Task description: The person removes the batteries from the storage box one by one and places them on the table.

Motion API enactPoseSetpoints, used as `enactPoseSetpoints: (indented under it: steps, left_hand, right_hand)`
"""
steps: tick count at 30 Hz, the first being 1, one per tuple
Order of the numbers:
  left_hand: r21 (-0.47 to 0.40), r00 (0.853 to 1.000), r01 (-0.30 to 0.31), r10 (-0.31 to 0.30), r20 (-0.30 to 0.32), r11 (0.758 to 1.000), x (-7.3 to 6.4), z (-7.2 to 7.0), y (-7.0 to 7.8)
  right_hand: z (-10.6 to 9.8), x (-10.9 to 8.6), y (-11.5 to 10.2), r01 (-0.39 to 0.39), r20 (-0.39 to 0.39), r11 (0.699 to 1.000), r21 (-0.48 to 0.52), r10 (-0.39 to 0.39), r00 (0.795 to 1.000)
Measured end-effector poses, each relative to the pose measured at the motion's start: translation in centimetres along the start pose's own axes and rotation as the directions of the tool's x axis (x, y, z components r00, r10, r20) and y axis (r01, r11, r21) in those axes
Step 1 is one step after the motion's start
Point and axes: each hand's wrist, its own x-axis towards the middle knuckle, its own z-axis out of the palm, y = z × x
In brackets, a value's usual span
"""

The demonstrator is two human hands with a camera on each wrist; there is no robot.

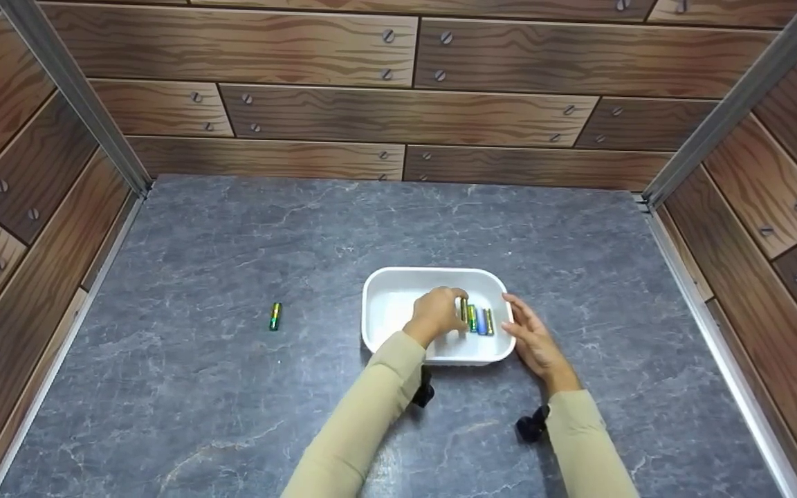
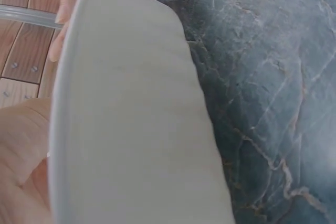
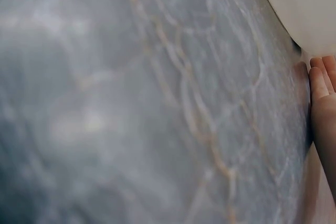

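In the head view, a white plastic tray (image 1: 398,272) stands on the table. Inside its right half, several batteries lie side by side: a green and gold one (image 1: 472,318), a blue one (image 1: 481,322) and a gold one (image 1: 489,322). My left hand (image 1: 438,311) reaches into the tray and pinches a gold battery (image 1: 464,309) at the left end of this row, between thumb and fingers. Against the tray's right side rests my right hand (image 1: 533,342), its fingers fairly straight. The tray's wall (image 2: 131,98) hides most of the left hand (image 2: 23,156) in the left wrist view.
A single green and gold battery (image 1: 275,316) lies on the grey marbled table (image 1: 198,387), left of the tray. Wood-patterned walls (image 1: 315,114) with metal corner posts (image 1: 80,97) stand at the back and both sides.
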Motion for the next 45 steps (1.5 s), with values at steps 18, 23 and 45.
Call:
enactPoseSetpoints:
  steps: [18, 23, 45]
  left_hand:
    - [-0.019, 0.993, -0.114, 0.114, -0.015, 0.993, -1.5, -2.6, -1.1]
    - [-0.026, 0.992, -0.121, 0.12, -0.03, 0.992, -2.0, -3.1, -1.9]
    - [-0.143, 0.98, -0.177, 0.161, -0.116, 0.974, -3.9, -5.0, -4.4]
  right_hand:
    - [0.0, 0.2, 0.0, -0.016, -0.021, 1.0, -0.004, 0.016, 1.0]
    - [-0.1, 0.2, -0.1, -0.01, -0.01, 1.0, 0.003, 0.01, 1.0]
    - [0.0, 0.1, 0.0, 0.003, 0.004, 1.0, 0.004, -0.003, 1.0]
